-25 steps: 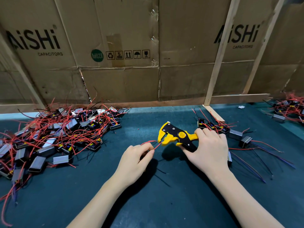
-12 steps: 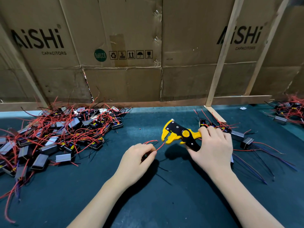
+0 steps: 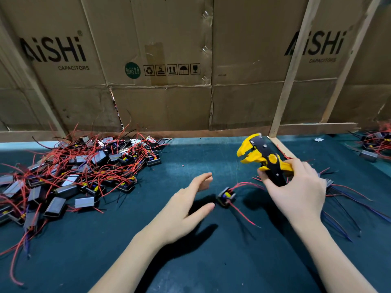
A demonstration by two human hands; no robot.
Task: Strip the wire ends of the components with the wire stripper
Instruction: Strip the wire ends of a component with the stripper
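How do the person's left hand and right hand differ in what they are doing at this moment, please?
The left hand is open with straight fingers and holds nothing, while the right hand grips the yellow and black wire stripper. The left hand hovers beside the small component on the green mat; the right hand is raised behind it. Both are bare.

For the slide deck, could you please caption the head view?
Right hand grips the wire stripper while the open left hand hovers beside a red-wired component on the green mat.

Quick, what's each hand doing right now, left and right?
Left hand: open, holding nothing, beside a small component.
Right hand: gripping the wire stripper.
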